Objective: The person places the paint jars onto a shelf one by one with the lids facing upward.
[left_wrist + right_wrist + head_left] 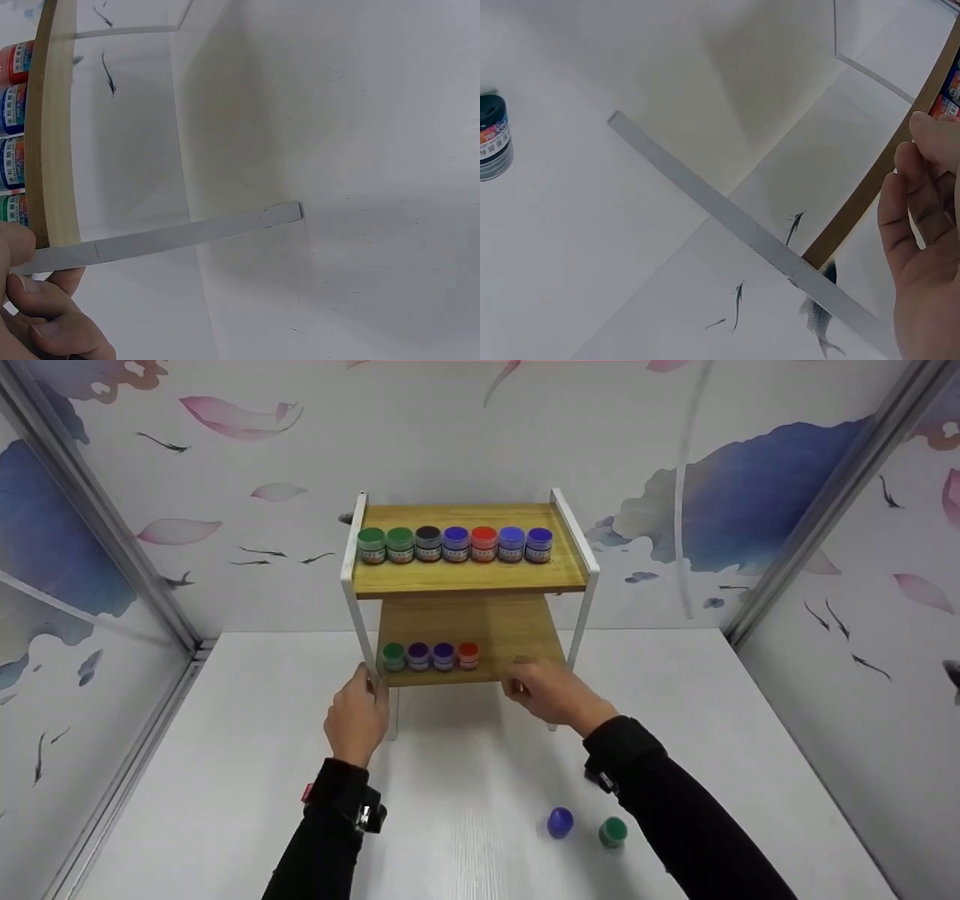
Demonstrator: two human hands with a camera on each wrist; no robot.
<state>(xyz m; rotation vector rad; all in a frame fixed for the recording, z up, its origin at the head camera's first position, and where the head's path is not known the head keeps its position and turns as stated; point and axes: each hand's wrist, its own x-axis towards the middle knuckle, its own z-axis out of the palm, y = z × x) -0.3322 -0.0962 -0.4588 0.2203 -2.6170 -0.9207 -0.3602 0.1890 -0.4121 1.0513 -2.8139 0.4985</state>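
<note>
A two-tier wooden shelf (480, 577) on a white metal frame stands on the white table. Seven paint jars (455, 544) line its top board and several more jars (430, 655) stand on the left of the lower board. My left hand (367, 690) grips the frame's front-left leg (187, 232), thumb and fingers (52, 315) curled round it. My right hand (525, 682) is at the lower board's front edge (885, 187), right of the jars, its fingers (922, 225) loosely extended and holding nothing. The front-right leg (742, 225) runs beside that hand.
A blue-lidded jar (560, 822) and a green-lidded jar (613, 832) stand on the table near my right forearm; the green-lidded jar (493, 139) also shows in the right wrist view. Painted walls enclose the table (225, 780) on three sides.
</note>
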